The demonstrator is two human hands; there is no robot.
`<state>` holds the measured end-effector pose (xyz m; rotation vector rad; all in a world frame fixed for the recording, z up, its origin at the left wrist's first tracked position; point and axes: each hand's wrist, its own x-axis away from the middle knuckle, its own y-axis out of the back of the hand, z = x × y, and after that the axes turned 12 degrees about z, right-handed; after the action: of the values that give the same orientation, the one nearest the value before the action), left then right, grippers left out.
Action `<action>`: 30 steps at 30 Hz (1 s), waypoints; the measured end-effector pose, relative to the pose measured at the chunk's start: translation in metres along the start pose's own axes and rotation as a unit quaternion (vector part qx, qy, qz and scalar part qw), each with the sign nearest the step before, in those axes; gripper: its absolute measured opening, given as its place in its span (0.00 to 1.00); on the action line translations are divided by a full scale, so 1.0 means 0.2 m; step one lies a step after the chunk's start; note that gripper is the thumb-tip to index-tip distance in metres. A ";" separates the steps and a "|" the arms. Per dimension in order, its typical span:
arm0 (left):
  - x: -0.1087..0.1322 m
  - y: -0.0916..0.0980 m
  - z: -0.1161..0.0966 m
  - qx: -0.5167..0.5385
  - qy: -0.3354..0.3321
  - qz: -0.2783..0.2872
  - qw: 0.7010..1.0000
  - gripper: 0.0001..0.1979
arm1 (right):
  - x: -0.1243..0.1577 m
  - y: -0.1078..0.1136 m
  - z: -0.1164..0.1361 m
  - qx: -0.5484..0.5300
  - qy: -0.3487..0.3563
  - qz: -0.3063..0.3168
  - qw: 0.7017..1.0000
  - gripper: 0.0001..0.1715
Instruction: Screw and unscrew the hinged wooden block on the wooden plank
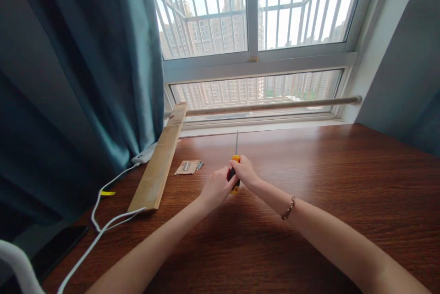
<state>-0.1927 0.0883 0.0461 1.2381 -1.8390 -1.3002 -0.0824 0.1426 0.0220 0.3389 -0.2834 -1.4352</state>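
Observation:
Both hands are closed around a screwdriver (235, 158) with a yellow and black handle. Its thin metal shaft points away from me, toward the window. My left hand (216, 184) wraps the handle's lower part from the left. From the right, my right hand (244, 170) grips it higher up, near the base of the shaft. The fingers hide much of the handle. Left of the hands, a small packet (187, 167) lies on the brown table (309, 184), with a few small dark pieces, perhaps screws, at its right edge.
A long wooden board (156, 170) lies at the left, its far end at the rail (275, 105) before the window. White cables (98, 202), a white power strip (146, 152), a yellow strip (107, 193) and a flat black object (57, 250) are beside it. A blue curtain (113, 55) hangs behind.

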 end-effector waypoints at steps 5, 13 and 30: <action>0.05 -0.04 -0.07 0.033 -0.099 0.055 0.993 0.19 | 0.10 0.38 -0.12 0.076 0.008 0.023 0.997 0.09; 0.04 -0.12 -0.01 -0.123 -0.259 0.046 0.957 0.13 | 0.27 0.97 -0.44 0.236 -0.043 -0.051 0.970 0.13; 0.05 -0.20 0.01 -0.199 -0.396 -0.009 0.896 0.09 | 0.37 1.15 -0.54 0.371 -0.178 -0.006 0.912 0.17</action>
<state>-0.1840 0.0761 0.0074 0.5196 -1.8867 -2.2809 0.1786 0.0984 0.0118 0.6912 -1.1400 -1.3511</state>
